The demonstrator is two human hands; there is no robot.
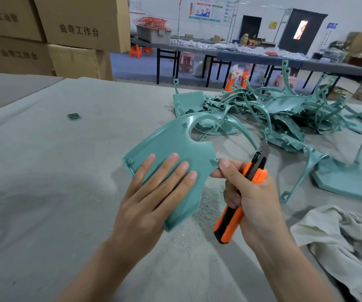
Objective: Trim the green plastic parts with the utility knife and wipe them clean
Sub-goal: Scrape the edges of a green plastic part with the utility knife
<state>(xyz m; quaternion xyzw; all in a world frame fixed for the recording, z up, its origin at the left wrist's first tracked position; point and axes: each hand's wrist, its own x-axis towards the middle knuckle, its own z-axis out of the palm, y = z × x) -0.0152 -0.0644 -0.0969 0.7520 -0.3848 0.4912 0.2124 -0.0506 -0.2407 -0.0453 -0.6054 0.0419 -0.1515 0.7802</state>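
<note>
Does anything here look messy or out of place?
Mostly it looks like normal work. Fine plastic shavings litter the table under the held green part, and one small green piece lies alone at far left, away from the tangled pile of parts.

Factory workshop, stacked cartons (77, 29), long worktables (252, 56), plastic parts pile (284, 112)
</note>
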